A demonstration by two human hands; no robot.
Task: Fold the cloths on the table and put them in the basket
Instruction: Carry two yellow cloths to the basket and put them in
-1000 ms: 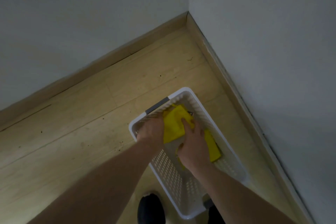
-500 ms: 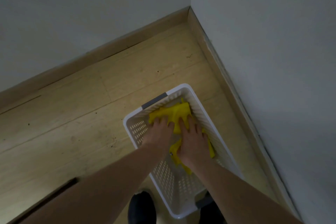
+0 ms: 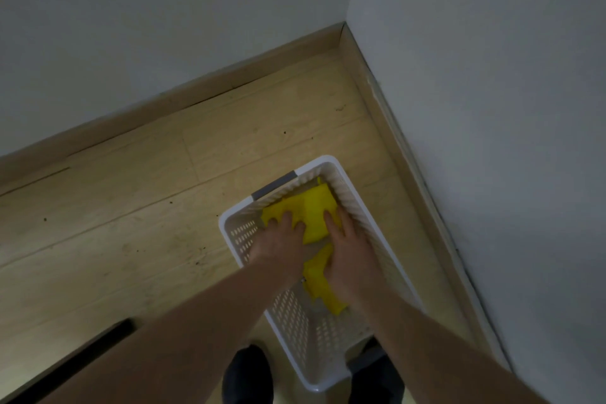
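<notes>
We have both hands, left (image 3: 278, 244) and right (image 3: 349, 251), pressed flat with fingers spread, gripping nothing, on the yellow cloths (image 3: 313, 216) already inside the basket (image 3: 226, 233) on the floor; any cloths left elsewhere are out of view.

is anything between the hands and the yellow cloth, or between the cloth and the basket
Nothing visible is in the way. The yellow cloth already lies inside the white basket, toward its far end. The left hand and right hand both rest flat directly on it, fingers spread.
</notes>
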